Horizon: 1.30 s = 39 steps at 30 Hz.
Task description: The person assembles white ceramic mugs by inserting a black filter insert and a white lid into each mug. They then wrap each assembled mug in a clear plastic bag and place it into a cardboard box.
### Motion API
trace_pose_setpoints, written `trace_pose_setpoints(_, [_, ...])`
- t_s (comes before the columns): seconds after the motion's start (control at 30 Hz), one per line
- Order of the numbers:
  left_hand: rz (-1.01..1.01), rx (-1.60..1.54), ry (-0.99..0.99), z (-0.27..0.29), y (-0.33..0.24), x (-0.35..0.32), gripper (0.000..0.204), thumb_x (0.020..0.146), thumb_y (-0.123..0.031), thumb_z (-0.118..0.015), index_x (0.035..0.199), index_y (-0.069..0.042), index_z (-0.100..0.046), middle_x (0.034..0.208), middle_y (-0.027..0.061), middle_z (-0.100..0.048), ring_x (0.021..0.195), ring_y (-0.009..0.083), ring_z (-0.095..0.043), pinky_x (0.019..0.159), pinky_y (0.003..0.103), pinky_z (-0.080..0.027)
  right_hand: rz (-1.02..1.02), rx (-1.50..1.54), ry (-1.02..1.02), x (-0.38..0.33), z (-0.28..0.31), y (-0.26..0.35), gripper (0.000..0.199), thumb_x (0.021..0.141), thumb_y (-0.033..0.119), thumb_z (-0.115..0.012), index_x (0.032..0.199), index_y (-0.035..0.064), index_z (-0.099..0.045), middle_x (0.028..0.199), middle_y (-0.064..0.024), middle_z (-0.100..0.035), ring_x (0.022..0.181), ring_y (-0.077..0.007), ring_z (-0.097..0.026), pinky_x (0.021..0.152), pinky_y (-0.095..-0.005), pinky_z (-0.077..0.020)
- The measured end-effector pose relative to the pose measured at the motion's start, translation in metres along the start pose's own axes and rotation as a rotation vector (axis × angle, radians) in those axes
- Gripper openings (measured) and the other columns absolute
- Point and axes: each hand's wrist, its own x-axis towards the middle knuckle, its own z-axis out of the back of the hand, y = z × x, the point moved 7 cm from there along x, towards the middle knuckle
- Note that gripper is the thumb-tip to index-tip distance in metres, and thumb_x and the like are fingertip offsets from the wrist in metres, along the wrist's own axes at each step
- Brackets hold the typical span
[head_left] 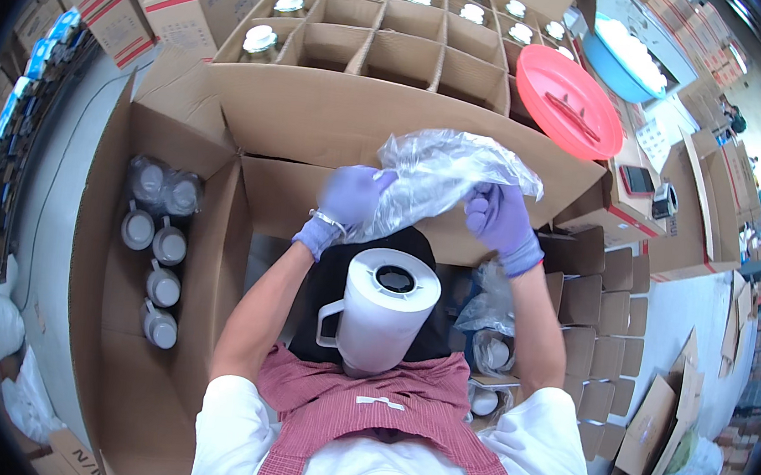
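A crumpled clear plastic bag (446,171) is stretched between my two gloved hands, in front of the tall carton. My left hand (350,200), slightly blurred, has its fingers closed on the bag's left side. At the bag's right edge, my right hand (503,220) pinches the film. Below them a white jug (387,316) with a side handle rests on my lap, tilted, its round base with a dark centre facing up. The jug touches neither hand.
On the left, an open carton (131,397) holds several white handled vessels (163,285). Ahead, a divided carton (321,90) holds several silver-capped bottles. A pink basin (560,90) sits on its right corner. Bagged white pieces (491,349) lie right of my lap, beside cardboard dividers (596,332).
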Motion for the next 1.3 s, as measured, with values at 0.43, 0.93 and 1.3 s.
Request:
trace_pose_setpoints(0.43, [0.225, -0.773, 0.033, -0.001, 0.01, -0.018, 0.041, 0.095, -0.041, -0.067, 0.074, -0.005, -0.067, 0.066, -0.0086, -0.053, 0.06, 0.0016, -0.043, 0.051, 0.024, -0.035, 0.339, -2.084, -0.875, -0.02, 0.086, -0.043, 0.054, 0.086, 0.018, -0.068, 0.133, 0.0011, -0.049, 0.132, -0.0225, -0.053, 0.125, -0.0397, -0.049, 0.11, -0.0463, -0.036])
trace_pose_setpoints(0.93, [0.184, -0.659, -0.27, 0.012, 0.069, -0.231, 0.028, 0.092, -0.012, -0.061, 0.117, 0.0, -0.062, 0.129, 0.0128, -0.06, 0.114, 0.0217, -0.058, 0.096, 0.036, -0.048, 0.456, -2.209, -0.287, -0.171, -0.002, -0.234, 0.039, 0.081, 0.023, -0.07, 0.117, 0.0103, -0.06, 0.132, -0.0168, -0.055, 0.127, -0.0354, -0.051, 0.11, -0.0585, -0.034])
trace_pose_setpoints(1.3, [0.116, -0.891, -0.018, -0.063, -0.006, -0.176, 0.057, 0.097, -0.033, -0.061, 0.14, 0.004, -0.049, 0.145, 0.0214, -0.048, 0.131, 0.0328, -0.051, 0.111, 0.044, -0.04, 0.469, -1.307, -0.749, -0.209, -0.042, -0.218, 0.113, 0.078, 0.032, -0.084, 0.16, 0.0109, -0.009, 0.163, -0.0204, -0.014, 0.148, -0.0359, -0.026, 0.116, -0.0465, -0.0324])
